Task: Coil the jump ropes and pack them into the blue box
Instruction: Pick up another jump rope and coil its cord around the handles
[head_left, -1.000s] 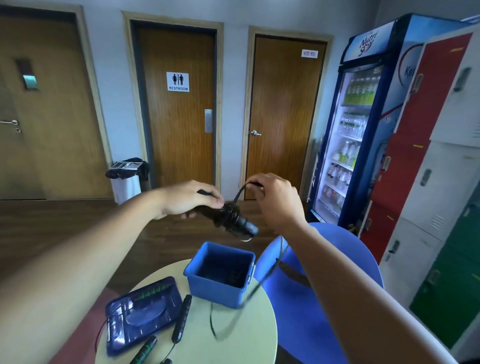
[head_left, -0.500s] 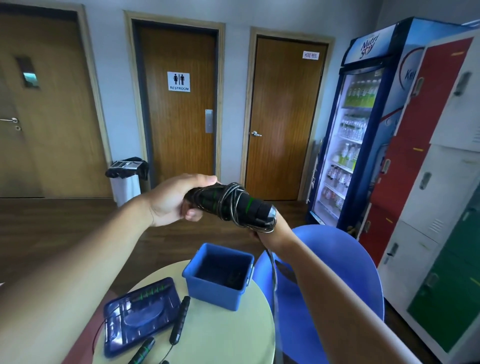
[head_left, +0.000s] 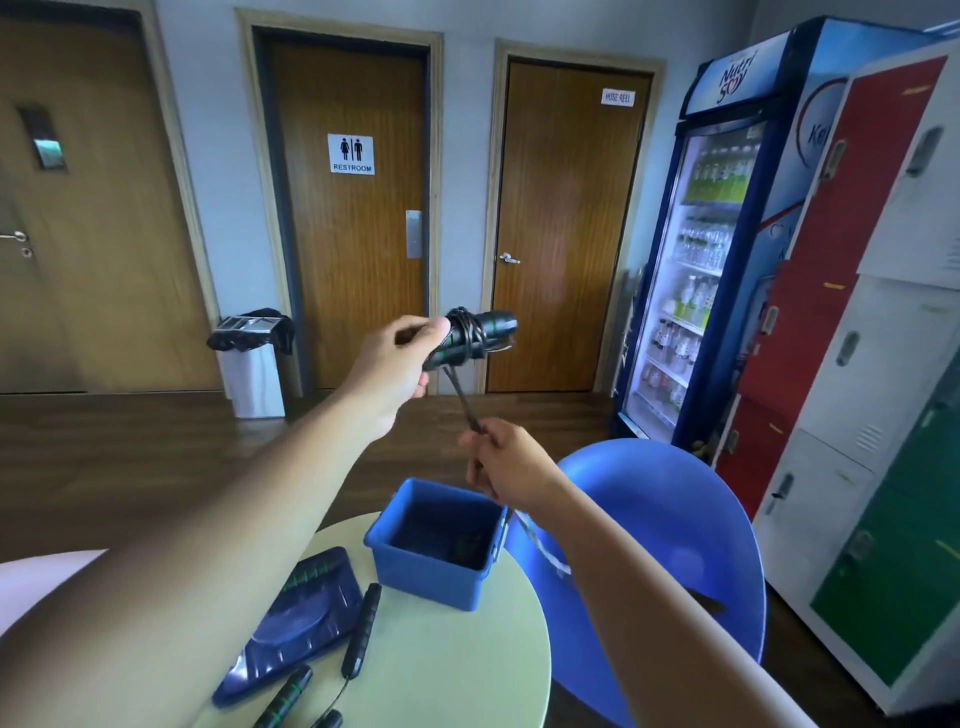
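Note:
My left hand (head_left: 387, 364) grips a pair of black jump rope handles (head_left: 475, 338) with green bands, held out above the table with cord wound round them. From the handles a black cord (head_left: 462, 400) runs down to my right hand (head_left: 506, 462), which pinches it taut just above the blue box (head_left: 387, 551). The open blue box stands on the round table, with something dark lying inside it. A second jump rope (head_left: 361, 631) with black handles lies on the table to the left of the box.
The pale green round table (head_left: 467, 665) also carries a dark blue lid (head_left: 296, 623). A blue chair (head_left: 675, 525) stands right of the table. Behind it are a drinks fridge (head_left: 701, 249) and lockers (head_left: 883, 332). A bin (head_left: 254, 358) stands by the restroom door.
My right hand has come out from under the handles and dropped down, pulling the cord taut. My left hand has lifted the wound handles higher and further out.

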